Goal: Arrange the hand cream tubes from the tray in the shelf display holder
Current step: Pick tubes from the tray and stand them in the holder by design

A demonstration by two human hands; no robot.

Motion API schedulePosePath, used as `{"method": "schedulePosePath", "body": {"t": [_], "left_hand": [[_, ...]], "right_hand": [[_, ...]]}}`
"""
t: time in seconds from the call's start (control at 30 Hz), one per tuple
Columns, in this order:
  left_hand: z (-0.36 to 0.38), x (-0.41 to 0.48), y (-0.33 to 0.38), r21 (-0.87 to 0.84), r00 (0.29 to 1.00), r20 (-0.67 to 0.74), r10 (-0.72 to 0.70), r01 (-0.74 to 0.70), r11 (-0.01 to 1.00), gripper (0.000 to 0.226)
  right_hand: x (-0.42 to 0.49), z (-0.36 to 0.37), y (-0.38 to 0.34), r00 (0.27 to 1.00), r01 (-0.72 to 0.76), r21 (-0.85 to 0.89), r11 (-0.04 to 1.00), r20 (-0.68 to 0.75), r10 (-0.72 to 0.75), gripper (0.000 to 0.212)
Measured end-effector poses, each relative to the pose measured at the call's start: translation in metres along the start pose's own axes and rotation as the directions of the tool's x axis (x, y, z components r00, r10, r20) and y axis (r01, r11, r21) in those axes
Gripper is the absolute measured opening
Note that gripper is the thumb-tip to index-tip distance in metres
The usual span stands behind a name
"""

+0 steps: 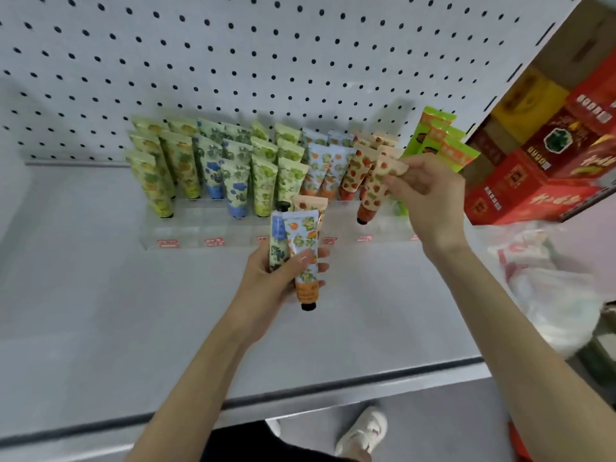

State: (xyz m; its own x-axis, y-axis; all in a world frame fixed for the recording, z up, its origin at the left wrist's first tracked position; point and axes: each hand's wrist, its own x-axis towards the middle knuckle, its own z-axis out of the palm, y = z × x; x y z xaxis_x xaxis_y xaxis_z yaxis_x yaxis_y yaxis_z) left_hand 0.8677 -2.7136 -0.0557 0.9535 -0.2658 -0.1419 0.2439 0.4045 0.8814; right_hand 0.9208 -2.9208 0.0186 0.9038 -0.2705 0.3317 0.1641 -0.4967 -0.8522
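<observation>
A strawberry-print tube (375, 191) sits right of the frame's centre. The right hand (430, 195) pinches it by its flat crimped end, thumb and fingertips closed together on that end. The tube leans, its dark cap pointing down and left into the right part of the clear display holder (186, 235), in front of other strawberry tubes. Whether the cap rests on the holder's base cannot be told.

At centre frame, the left hand (266, 281) grips a small bundle of tubes, fingers curled behind them and the thumb laid across the front. Foremost is an orange-print tube (305, 261), cap down. A blue-flower tube (278, 245) lies against its left side, and a peach-toned tube (310, 203) shows behind both.

The holder stands on a grey shelf (133, 311) against a white pegboard (233, 45). Standing tubes (233, 161) fill its stepped rows: yellow-green prints at the left, blue flowers and green prints in the middle, orange and strawberry prints toward the right. Small red labels run along its front edge.

Green packets (440, 138) stand just right of the holder, behind the right hand. Red boxes (533, 181) are stacked at the right edge of the frame, with a white plastic bag (550, 288) below them. A pale shoe (363, 431) shows on the floor at the bottom.
</observation>
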Motion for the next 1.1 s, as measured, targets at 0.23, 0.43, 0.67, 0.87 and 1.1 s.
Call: {"method": "schedulePosePath", "body": {"t": [0.23, 0.43, 0.67, 0.87, 1.1], "left_hand": [[-0.001, 0.005, -0.003, -0.007, 0.999, -0.032, 0.015, -0.015, 1.0, 0.053], [0.0, 0.005, -0.002, -0.031, 0.999, -0.045, 0.01, -0.012, 0.999, 0.086], [0.002, 0.003, -0.001, 0.001, 0.999, -0.048, 0.005, -0.005, 1.0, 0.039], [0.004, 0.002, 0.0, 0.004, 0.998, -0.061, -0.004, 0.005, 1.0, 0.034], [0.004, -0.008, 0.004, -0.034, 0.997, -0.067, -0.045, 0.043, 0.999, 0.036]], "right_hand": [[0.014, 0.003, 0.019, 0.996, 0.019, 0.106, 0.994, 0.079, -0.027, 0.032], [0.017, 0.012, 0.035, 0.991, -0.007, 0.106, 0.994, 0.132, -0.008, 0.021], [0.013, 0.016, 0.042, 0.986, -0.002, 0.078, 0.997, 0.168, -0.011, 0.024], [0.009, 0.016, 0.046, 0.978, -0.044, 0.038, 0.998, 0.205, 0.035, 0.026], [-0.033, 0.0, 0.008, 0.994, -0.1, 0.103, 0.99, 0.047, 0.096, 0.018]]}}
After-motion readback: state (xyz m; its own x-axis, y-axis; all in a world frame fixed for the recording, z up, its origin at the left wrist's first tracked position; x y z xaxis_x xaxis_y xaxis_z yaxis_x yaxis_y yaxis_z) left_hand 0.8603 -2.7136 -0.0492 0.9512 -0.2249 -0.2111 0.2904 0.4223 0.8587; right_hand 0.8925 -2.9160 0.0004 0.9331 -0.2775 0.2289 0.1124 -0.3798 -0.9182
